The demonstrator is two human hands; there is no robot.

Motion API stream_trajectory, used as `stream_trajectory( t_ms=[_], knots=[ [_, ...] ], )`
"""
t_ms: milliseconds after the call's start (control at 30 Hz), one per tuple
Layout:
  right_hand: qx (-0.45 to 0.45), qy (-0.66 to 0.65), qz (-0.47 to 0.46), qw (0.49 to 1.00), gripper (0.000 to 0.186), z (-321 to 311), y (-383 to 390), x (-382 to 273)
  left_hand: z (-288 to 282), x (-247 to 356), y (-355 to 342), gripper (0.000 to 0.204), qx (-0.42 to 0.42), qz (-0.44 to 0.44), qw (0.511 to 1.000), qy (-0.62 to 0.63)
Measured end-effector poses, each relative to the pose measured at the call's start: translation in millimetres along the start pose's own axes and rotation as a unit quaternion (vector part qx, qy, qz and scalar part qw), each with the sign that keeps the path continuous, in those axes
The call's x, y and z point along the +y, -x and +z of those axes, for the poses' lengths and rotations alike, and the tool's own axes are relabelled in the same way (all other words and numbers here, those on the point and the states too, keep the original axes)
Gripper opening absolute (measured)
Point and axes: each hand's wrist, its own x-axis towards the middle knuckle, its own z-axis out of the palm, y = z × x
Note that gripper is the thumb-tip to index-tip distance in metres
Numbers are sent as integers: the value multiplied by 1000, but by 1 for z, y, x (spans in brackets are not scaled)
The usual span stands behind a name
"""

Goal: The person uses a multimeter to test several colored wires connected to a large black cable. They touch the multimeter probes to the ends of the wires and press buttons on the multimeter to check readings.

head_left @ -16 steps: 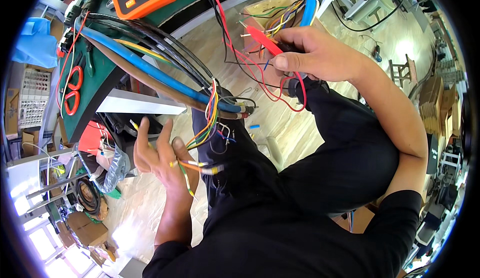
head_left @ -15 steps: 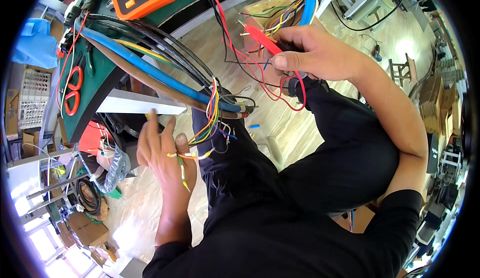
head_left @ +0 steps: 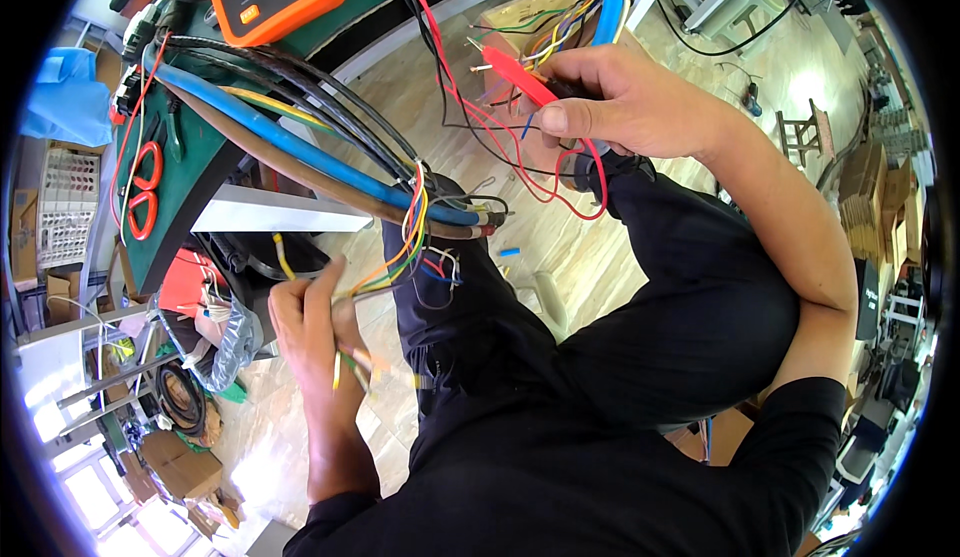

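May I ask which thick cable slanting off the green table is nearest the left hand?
The brown cable: it runs lowest, while the blue cable and black cables lie farther from the left hand.

my right grip (head_left: pixel 640 107) pinches a red test probe (head_left: pixel 515 77) | my left grip (head_left: pixel 306 325), slightly blurred, has thin coloured wires (head_left: pixel 413 227) running among its fingers | orange meter (head_left: pixel 270 23) and red-handled scissors (head_left: pixel 149 191) lie on the green desk (head_left: pixel 205 157) | thick blue cable (head_left: pixel 300 143) reaches past the desk's edge
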Motion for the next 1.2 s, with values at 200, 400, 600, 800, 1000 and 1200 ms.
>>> stream_trajectory(
  t_ms=[200, 400, 600, 800, 1000, 1200],
  knots=[
    [37, -16, -23, 999, 35, 7, -2, -3, -15, 18, -16, 46, 83, 28, 974, 207],
    [27, -3, -16, 1000, 32, 5, 0, -9, -18, 27, -25, 56, 38, -125, 938, 320],
    [18, -37, -34, 999, 30, 5, -3, 3, -14, 15, -17, 53, 52, -112, 802, 584],
    [44, -12, -25, 999, 34, 5, 0, -6, -12, 25, -34, 48, 86, -147, 800, 575],
    [41, 2, -41, 998, 37, 4, 0, -3, -17, 32, -35, 50, 64, -98, 943, 313],
    [59, -8, 10, 998, 33, 6, 3, -14, -15, 40, -35, 51, 42, -123, 906, 402]
  ],
)
